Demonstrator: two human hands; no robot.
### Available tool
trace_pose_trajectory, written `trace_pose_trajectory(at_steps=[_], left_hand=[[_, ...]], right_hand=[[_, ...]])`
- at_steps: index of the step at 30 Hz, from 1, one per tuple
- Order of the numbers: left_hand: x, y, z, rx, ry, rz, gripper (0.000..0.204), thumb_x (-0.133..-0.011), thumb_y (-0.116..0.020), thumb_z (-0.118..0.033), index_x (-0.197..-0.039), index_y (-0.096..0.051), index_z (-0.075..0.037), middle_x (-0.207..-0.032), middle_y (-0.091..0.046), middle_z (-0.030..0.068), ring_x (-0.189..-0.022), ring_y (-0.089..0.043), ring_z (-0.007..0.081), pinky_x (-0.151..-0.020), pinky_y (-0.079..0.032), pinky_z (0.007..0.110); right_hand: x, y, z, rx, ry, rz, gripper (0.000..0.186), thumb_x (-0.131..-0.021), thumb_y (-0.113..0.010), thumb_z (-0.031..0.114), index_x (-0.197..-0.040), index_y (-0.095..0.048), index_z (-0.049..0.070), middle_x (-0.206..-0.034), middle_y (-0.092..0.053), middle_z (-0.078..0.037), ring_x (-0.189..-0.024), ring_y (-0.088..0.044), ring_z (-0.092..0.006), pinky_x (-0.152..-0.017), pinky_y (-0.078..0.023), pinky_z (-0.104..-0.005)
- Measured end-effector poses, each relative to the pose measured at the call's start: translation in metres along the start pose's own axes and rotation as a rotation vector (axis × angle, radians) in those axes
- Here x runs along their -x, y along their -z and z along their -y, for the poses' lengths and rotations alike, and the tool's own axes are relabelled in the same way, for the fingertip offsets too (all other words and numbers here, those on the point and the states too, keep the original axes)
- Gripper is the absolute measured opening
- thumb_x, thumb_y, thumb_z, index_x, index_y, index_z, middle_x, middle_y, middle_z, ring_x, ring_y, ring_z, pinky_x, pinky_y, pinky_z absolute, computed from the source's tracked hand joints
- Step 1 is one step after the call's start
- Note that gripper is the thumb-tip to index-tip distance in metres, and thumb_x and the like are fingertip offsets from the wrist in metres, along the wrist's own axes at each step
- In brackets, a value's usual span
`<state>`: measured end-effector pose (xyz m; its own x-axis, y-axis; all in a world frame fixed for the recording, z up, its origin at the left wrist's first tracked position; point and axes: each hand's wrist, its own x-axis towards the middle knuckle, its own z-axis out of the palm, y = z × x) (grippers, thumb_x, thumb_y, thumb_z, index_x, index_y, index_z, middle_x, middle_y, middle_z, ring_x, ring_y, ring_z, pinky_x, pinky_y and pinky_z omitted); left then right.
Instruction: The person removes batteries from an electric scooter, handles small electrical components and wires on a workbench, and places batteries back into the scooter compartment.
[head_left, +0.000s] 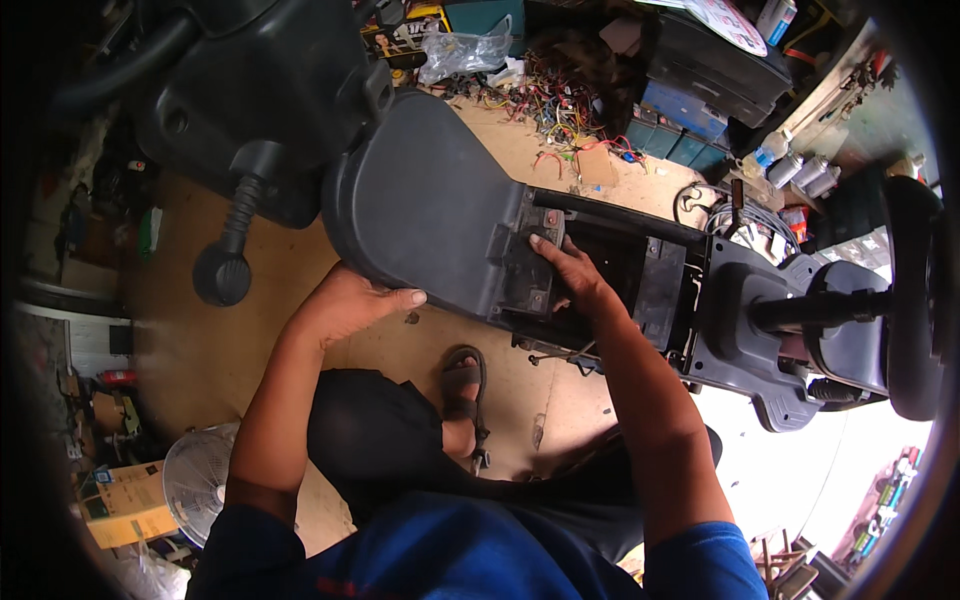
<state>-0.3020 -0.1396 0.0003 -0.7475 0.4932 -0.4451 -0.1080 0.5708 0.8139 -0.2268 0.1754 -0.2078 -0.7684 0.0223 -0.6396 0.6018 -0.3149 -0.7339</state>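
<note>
A dark grey vehicle seat or cover (430,190) with a rounded outer end lies tilted over on the left of a black frame. My left hand (355,305) grips its near edge, thumb on top and fingers hidden beneath. Along the seat's inner edge runs a black hinge plate (530,265) with metal fixings. My right hand (580,275) rests at this plate, the thumb side lying on it and the other fingers curled down past its edge. Beside that hand, the open black compartment (610,240) shows a dark inside. My right wrist covers part of the compartment.
A large black seat-like body (260,90) with a ribbed lever (235,240) stands at upper left. A black plastic panel with a steering column (820,310) is at right. Tangled coloured wires (570,110) lie beyond. A fan (195,480) stands at lower left.
</note>
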Motion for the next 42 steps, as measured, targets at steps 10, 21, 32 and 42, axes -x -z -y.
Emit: trace_pose_trajectory(at_steps=[10, 21, 32, 42], left_hand=[[-0.004, 0.001, -0.004, 0.018, 0.067, 0.031, 0.071, -0.08, -0.09, -0.019, -0.14, -0.056, -0.004, -0.124, -0.068, 0.0096, -0.109, -0.068, 0.0212, -0.079, -0.062, 0.037], [-0.009, 0.003, 0.004, 0.073, -0.008, 0.095, 0.076, -0.078, -0.091, -0.02, -0.143, -0.053, -0.007, -0.122, -0.068, 0.0076, -0.101, -0.07, 0.021, -0.076, -0.061, 0.036], [0.021, -0.019, -0.017, -0.536, 0.206, 0.433, 0.053, -0.093, -0.076, -0.045, -0.107, -0.073, 0.006, -0.086, -0.073, 0.013, -0.072, -0.071, 0.0202, -0.072, -0.059, 0.033], [-0.055, -0.133, -0.008, -0.79, -0.407, 0.134, 0.061, -0.085, -0.078, -0.026, -0.134, -0.059, 0.006, -0.129, -0.066, 0.0252, -0.123, -0.062, 0.0399, -0.106, -0.049, 0.047]], right_hand=[[-0.006, 0.005, -0.001, -0.01, -0.025, 0.009, 0.107, -0.078, -0.079, 0.07, -0.16, -0.036, 0.017, -0.144, -0.06, -0.013, -0.119, -0.066, -0.0374, -0.082, -0.055, -0.0649], [-0.014, 0.0, -0.013, -0.058, -0.035, -0.001, 0.105, -0.079, -0.076, 0.071, -0.158, -0.038, 0.013, -0.134, -0.065, -0.015, -0.11, -0.07, -0.038, -0.076, -0.055, -0.0639], [0.013, 0.006, -0.002, -0.031, 0.085, -0.033, 0.087, -0.085, -0.079, 0.058, -0.149, -0.051, 0.006, -0.127, -0.069, -0.015, -0.104, -0.072, -0.0317, -0.07, -0.062, -0.0492], [-0.015, 0.007, -0.016, 0.557, 0.479, -0.567, 0.082, -0.086, -0.08, 0.048, -0.148, -0.051, 0.004, -0.134, -0.066, -0.023, -0.122, -0.066, -0.0341, -0.103, -0.052, -0.0386]])
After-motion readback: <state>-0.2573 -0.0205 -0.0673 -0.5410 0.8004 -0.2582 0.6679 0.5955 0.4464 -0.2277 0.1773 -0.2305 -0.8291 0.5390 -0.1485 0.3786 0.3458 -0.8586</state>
